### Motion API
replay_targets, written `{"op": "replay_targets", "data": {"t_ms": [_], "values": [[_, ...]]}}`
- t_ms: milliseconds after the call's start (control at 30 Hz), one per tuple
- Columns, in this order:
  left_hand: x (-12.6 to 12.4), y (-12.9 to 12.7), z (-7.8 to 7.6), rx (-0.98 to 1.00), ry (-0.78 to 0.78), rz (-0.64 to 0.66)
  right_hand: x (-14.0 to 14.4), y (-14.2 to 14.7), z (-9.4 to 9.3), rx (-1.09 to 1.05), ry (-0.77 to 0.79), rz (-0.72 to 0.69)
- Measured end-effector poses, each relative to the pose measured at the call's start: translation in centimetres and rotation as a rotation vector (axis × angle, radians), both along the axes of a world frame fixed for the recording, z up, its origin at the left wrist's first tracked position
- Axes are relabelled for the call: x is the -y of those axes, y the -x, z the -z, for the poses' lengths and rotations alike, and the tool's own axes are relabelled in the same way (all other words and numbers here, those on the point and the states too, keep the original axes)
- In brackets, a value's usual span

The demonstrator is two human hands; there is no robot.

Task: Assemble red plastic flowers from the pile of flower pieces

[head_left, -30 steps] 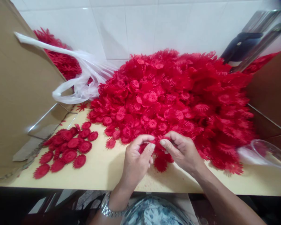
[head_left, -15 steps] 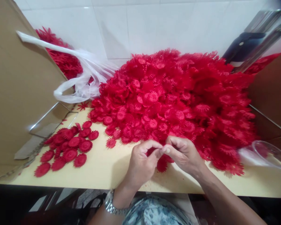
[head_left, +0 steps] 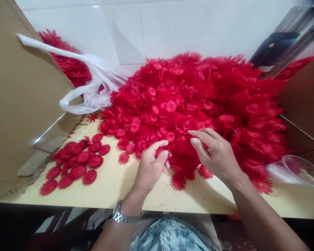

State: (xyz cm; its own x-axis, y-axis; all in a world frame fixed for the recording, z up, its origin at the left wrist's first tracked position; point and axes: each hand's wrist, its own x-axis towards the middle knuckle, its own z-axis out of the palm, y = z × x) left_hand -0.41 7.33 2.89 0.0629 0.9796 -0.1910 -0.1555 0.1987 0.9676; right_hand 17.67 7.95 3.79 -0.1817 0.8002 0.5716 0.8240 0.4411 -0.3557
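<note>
Left hand (head_left: 150,167) pinches a red flower piece (head_left: 160,153) between thumb and forefinger, fingers curled tight on it; right hand (head_left: 216,155) has fingers spread and empty, tips touching the big red pile (head_left: 199,101) at its 12 o'clock; right is nearer the pile; the small sorted cluster (head_left: 75,162) lies at 9 o'clock from the left hand, well apart.

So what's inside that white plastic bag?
More red flower pieces poke out of the white plastic bag, next to the cardboard. Further down the bag covers them, so how many can't be told.
</note>
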Motion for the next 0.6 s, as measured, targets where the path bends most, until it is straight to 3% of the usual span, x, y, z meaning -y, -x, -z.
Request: {"op": "replay_targets", "data": {"t_ms": [100, 200, 367, 600], "values": [[0.7, 0.3, 0.1, 0.148, 0.057, 0.059, 0.7, 0.0, 0.2, -0.048, 0.018, -0.053], [1.2, 0.1, 0.1, 0.204, 0.102, 0.004, 1.4, 0.4, 0.1, -0.053, 0.052, -0.129], [1.6, -0.1, 0.6, 0.176, 0.123, 0.011, 2.5, 1.5, 0.0, -0.096, 0.100, -0.229], [1.8, 0.2, 0.9, 0.041, 0.080, 0.128, 2.6, 3.3, -0.3, -0.235, 0.327, -0.324]]}}
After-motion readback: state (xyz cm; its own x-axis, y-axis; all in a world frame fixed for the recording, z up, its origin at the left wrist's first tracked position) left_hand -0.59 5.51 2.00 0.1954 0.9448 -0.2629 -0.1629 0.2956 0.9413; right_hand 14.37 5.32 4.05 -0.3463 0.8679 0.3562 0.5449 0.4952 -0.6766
